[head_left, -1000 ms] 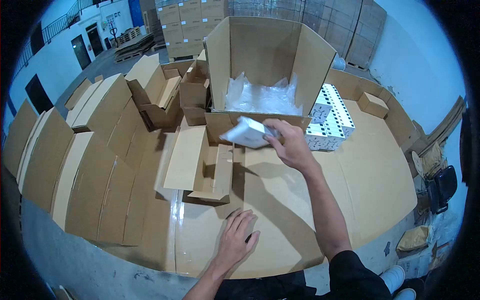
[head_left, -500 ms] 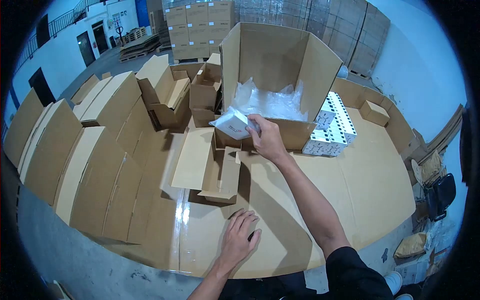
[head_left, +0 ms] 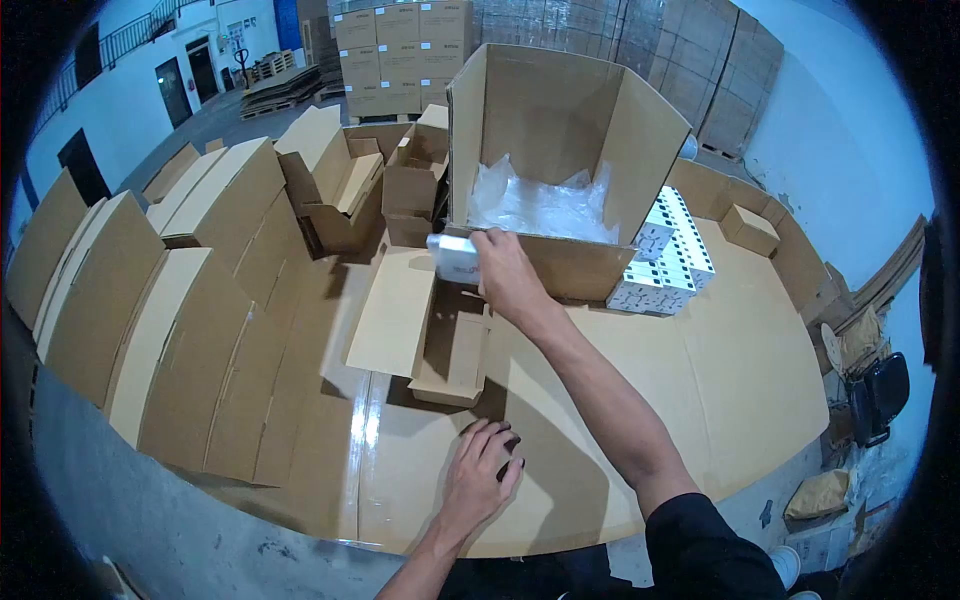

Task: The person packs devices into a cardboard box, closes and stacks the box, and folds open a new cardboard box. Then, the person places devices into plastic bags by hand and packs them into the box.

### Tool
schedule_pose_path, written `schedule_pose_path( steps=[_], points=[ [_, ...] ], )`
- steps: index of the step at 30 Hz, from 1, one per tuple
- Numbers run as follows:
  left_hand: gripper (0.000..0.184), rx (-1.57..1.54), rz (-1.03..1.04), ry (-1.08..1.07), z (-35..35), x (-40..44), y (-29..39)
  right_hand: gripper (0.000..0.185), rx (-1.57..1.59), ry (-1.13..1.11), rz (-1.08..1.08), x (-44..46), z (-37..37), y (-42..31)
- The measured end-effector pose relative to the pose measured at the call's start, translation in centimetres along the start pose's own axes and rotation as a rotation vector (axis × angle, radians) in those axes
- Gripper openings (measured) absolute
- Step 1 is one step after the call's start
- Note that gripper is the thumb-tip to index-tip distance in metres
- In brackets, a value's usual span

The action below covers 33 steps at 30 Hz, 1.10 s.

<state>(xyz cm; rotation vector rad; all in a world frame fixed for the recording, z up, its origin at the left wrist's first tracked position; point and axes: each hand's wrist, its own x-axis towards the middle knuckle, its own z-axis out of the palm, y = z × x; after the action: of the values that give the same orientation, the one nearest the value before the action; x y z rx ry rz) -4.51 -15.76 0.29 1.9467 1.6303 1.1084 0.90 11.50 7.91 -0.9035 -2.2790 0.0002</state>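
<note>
My right hand (head_left: 512, 278) grips a small white box (head_left: 456, 259) wrapped in clear plastic, just above the back end of a small open carton (head_left: 392, 318). The carton's long flap is folded out to the left. My left hand (head_left: 476, 476) rests on the cardboard-covered table (head_left: 560, 440) near its front edge, fingers slightly bent and apart, holding nothing. Behind my right hand stands a large open cardboard box (head_left: 570, 268) with clear plastic bags (head_left: 540, 205) inside it.
Stacked white patterned boxes (head_left: 665, 270) stand right of the large box. Several open cartons (head_left: 335, 190) and rows of folded cardboard (head_left: 180, 360) line the left side. A small closed carton (head_left: 750, 229) sits at the back right, by a cardboard rim.
My right hand has moved slightly left and down with the wrapped white box, which has turned in its grip. The small carton has shifted slightly right. My left hand stays in place.
</note>
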Motion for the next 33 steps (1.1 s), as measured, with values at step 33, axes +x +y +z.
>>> schedule_pose_path(
  steps=[33],
  points=[
    [0.045, 0.172, 0.089, -0.145, 1.4, 2.3, 1.0, 0.042, 0.485, -0.166, 0.182, -7.9, -5.6, 3.0]
  ],
)
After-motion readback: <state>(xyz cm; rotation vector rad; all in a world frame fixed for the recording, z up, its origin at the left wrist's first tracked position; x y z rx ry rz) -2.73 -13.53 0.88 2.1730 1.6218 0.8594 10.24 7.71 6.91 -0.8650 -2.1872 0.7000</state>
